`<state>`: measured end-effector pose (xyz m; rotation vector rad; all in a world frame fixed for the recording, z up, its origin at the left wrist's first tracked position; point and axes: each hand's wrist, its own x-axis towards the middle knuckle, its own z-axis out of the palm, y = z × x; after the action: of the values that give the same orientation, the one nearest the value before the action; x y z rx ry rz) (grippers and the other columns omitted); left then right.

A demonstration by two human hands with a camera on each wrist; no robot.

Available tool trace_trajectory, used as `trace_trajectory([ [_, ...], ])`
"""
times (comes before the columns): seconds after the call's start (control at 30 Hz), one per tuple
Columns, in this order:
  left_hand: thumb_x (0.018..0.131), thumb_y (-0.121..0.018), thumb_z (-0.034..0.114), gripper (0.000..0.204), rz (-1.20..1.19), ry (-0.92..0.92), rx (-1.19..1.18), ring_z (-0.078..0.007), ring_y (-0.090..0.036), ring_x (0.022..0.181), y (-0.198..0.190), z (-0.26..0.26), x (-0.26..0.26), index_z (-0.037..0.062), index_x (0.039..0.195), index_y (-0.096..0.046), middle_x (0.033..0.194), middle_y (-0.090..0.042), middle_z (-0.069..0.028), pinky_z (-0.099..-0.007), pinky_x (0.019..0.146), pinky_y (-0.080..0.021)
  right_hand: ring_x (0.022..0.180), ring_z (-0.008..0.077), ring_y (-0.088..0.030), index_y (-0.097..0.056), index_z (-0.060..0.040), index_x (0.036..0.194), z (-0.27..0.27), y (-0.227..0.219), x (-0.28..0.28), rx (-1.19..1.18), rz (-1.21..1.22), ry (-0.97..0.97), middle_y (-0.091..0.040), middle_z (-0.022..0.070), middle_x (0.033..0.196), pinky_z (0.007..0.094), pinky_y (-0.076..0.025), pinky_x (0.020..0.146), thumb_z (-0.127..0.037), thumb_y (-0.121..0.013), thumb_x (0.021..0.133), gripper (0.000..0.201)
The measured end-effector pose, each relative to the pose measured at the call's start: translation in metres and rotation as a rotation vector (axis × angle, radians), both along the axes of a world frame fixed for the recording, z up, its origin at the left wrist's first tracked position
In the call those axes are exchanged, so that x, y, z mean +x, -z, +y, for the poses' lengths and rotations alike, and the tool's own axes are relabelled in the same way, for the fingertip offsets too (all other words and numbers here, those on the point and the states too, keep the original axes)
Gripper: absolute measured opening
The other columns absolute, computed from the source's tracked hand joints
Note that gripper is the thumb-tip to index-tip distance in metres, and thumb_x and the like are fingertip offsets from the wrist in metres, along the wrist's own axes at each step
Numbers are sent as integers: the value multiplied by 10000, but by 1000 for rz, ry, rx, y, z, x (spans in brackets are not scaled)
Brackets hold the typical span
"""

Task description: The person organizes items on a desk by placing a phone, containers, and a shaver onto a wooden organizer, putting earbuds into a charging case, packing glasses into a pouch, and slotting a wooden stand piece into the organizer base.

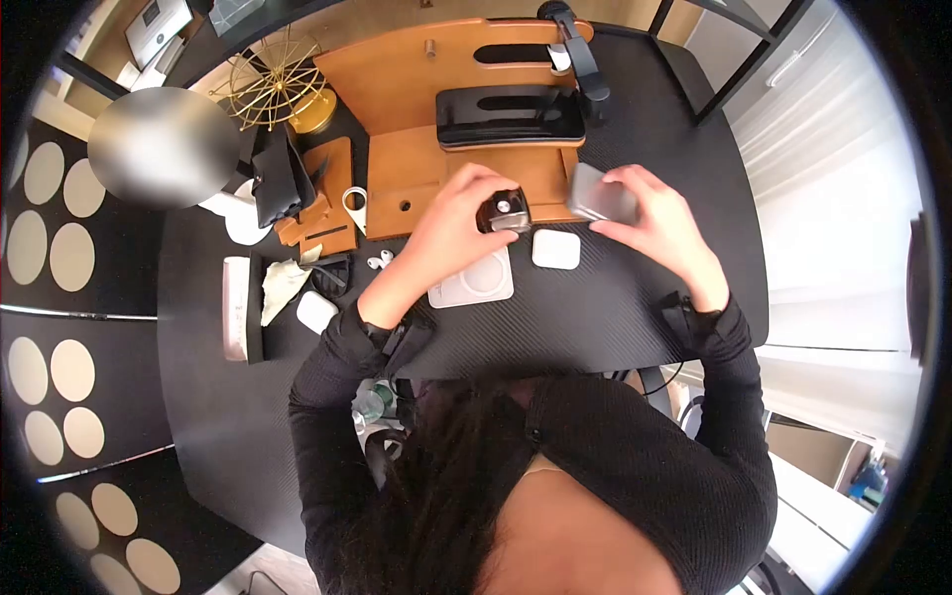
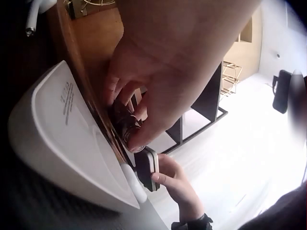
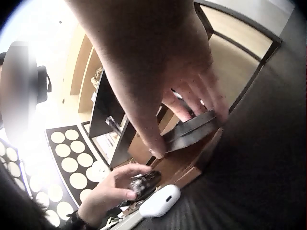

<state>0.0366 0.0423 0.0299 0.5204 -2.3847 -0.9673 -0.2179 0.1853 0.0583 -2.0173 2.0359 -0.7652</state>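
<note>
My left hand [image 1: 451, 223] grips a small dark, glossy object [image 1: 506, 208] with a silvery round spot, between thumb and fingers; its exact kind I cannot tell. In my right hand [image 1: 659, 213] a flat grey case [image 1: 600, 198] with rounded corners is pinched by its edges. From the side, the right wrist view shows this case [image 3: 192, 132] as two stacked layers. Both hands are over the front of a tan docking stand [image 1: 397, 188]. Between them on the desk lies a white earbud case [image 1: 555, 250]. Below the left hand sits a pale slab with a ring mark [image 1: 446, 291].
A black tray [image 1: 511, 134] rests on the stand, and a dark strap-like item [image 1: 585, 69] hangs at its right. Left on the black desk [image 1: 555, 327] are white earbuds [image 1: 380, 260], a second white case [image 1: 317, 311], a pink-white box [image 1: 236, 307] and a gold wheel ornament [image 1: 281, 84].
</note>
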Motion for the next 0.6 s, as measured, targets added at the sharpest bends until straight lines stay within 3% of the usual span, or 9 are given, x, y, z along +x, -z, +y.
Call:
trace_trajectory([
  [0.1,692,-777,64,488,-4,6,89,-327,-601,1053,6,-10,-1,36,1154,-621,1136,-585,-117,-377,916,-495,994,312,-653,-600,-38,1054,-20,12,11,-90,185,-68,-636,122,1121,397,-561,819,-239,-784,728,424],
  [0.3,716,-788,70,521,-17,54,21,-313,-590,1163,9,-14,3,69,1216,-641,1305,-581,-127,-372,975,-480,1025,319,-642,-641,9,985,-50,34,8,-166,170,-111,-639,145,1119,387,-545,870,-101,-699,798,225],
  [0.4,726,-786,85,522,-36,114,46,-323,-576,1188,6,-11,-4,77,1229,-646,1303,-586,-132,-383,995,-472,1028,329,-642,-655,24,1030,-59,40,9,-185,116,-156,-647,158,1132,391,-546,848,-46,-659,825,217],
  [0.5,743,-781,116,485,-50,119,61,-328,-567,1189,4,-2,-18,66,1209,-658,1269,-605,-128,-395,1004,-468,1100,354,-609,-624,41,1167,-63,42,10,-119,30,-202,-616,187,1228,399,-509,912,-62,-603,903,284],
  [0.57,764,-764,133,442,-34,132,-210,-318,-549,1212,12,-2,-31,55,1189,-670,1266,-606,-129,-392,1017,-458,1195,385,-549,-560,67,1257,-67,43,9,-113,-49,-337,-580,240,1276,414,-436,1010,-107,-512,965,343],
  [0.6,774,-749,139,396,14,118,-216,-319,-545,1198,16,-2,-40,40,1151,-683,1232,-613,-134,-400,1012,-455,1241,402,-506,-511,85,1303,-66,41,9,-46,-76,-318,-570,270,1268,422,-377,1062,-140,-454,993,388],
])
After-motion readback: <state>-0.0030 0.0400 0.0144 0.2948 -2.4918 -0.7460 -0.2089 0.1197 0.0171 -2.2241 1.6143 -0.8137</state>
